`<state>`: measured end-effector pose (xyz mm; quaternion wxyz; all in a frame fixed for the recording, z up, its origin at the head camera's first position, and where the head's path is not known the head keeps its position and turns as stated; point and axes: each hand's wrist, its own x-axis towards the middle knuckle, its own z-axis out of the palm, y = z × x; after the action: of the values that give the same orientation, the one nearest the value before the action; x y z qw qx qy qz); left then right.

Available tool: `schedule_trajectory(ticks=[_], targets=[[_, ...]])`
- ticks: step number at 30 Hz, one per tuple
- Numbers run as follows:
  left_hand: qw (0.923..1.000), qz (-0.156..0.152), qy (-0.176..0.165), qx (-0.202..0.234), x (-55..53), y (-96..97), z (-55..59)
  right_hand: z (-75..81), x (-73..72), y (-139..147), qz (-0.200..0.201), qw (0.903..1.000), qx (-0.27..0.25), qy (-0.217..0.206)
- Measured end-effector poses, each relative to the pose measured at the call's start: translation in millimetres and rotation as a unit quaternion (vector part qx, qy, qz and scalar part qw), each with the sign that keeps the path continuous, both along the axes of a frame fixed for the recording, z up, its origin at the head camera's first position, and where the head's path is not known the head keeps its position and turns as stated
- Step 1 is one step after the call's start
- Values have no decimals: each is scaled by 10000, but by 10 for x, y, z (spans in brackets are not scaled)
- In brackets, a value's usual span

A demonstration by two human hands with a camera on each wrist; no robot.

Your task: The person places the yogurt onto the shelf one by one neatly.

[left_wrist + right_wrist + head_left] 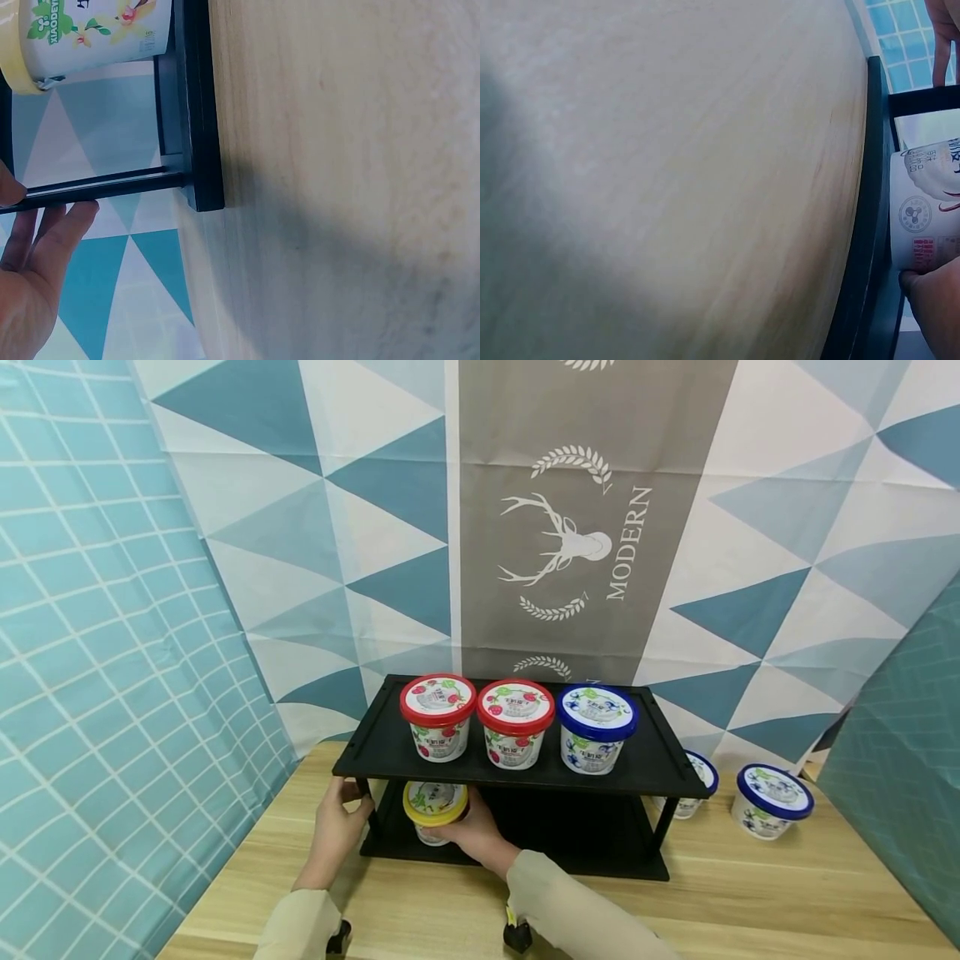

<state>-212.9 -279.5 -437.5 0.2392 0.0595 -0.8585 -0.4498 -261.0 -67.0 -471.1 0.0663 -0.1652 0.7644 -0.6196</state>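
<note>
A paper tub with a yellow lid stands at the left end of the lower shelf of a black two-tier rack. My right hand grips this tub from its right side; the right wrist view shows the thumb against its white printed wall. My left hand holds the rack's left front post, thumb on one side and fingers on the other. On the upper shelf are two red-lidded tubs and a blue-lidded tub.
Two more blue-lidded tubs, one in full view and one partly behind the rack, stand on the wooden table at the right. A patterned cloth hangs behind the rack, and blue tiled cloth borders the left.
</note>
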Motion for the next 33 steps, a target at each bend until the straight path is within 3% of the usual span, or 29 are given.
schedule_trajectory(ticks=[15, 25, 33], targets=[[9999, -56, -97, 47, -13, 14, 56, 19, -36, 13, 127, 9999, -86, 8], [10000, -43, 16, 20, -16, 10, 31, -16, -33, 26, 218, 9995, -239, -38], [9999, -28, -117, -1, -5, 3, 14, 24, -1, 83, 387, 9990, -138, -201]])
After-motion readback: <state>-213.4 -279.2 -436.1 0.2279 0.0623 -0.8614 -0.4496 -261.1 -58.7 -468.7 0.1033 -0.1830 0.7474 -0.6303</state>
